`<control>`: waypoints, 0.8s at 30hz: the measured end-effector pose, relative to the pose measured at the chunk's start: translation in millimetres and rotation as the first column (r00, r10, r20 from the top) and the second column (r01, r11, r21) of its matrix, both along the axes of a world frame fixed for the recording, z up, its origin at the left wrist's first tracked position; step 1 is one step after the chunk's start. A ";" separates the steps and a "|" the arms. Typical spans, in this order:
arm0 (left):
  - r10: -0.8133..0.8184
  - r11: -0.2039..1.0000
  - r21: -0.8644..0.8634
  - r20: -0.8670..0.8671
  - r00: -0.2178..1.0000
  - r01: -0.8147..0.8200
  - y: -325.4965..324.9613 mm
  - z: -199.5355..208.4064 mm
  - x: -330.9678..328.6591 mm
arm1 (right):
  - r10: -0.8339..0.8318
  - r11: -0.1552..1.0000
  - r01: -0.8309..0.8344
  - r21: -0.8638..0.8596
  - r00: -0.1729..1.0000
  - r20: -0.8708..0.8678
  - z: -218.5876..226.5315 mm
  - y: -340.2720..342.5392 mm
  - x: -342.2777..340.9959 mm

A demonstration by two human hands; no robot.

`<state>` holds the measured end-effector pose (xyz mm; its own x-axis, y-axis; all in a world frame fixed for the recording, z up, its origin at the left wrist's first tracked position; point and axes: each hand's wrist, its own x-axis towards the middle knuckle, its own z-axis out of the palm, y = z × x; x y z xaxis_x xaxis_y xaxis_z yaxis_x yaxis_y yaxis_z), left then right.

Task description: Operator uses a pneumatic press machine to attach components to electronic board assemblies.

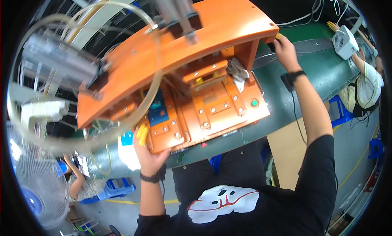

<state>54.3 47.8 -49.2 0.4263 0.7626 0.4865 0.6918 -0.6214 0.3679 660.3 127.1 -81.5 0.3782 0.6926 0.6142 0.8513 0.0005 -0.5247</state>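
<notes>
An orange press fixture [220, 15] stands on the green bench, its upper plate raised over a lower orange base [192, 132]. My left hand [150, 156], with yellow finger covers, grips the base's front left corner, thumb in front and fingers along the side. My right hand [287, 54] is closed around the right end of the upper plate; its fingertips are partly hidden there. A blue block [158, 109] sits on the base's left part. A crumpled whitish cloth [238, 74] lies inside by the right upright. On the base's right corner is a green button [255, 103].
Metal cylinders [173, 7] and a looping clear hose [153, 89] stand above the fixture. A caged fan [36, 191] is at the lower left. The green bench [310, 60] stretches right, toward a co-worker [369, 87] and a small white fan [345, 42]. Another co-worker's arm [75, 179] shows left.
</notes>
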 end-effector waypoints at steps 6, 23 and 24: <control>0.006 1.000 0.023 0.140 0.990 -0.009 -20.2 2.0 -13.2 | 0.316 0.914 -0.011 0.406 0.648 -0.693 51.0 -158.6 -45.6; 0.237 0.971 -0.098 0.354 0.905 -0.217 -89.7 -44.1 -81.6 | 0.905 0.371 -0.929 -0.010 0.359 0.227 143.2 -223.6 -340.8; 0.245 0.969 -0.107 0.364 0.898 -0.221 -90.6 -45.9 -83.4 | 0.879 0.389 -0.921 -0.014 0.367 0.305 142.5 -208.5 -354.7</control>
<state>-29.2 -42.9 -95.1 0.0298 0.8511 0.5241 0.6195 -0.4272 0.6586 305.6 -81.4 61.1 -0.5796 0.4327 0.6905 0.3806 0.8930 -0.2401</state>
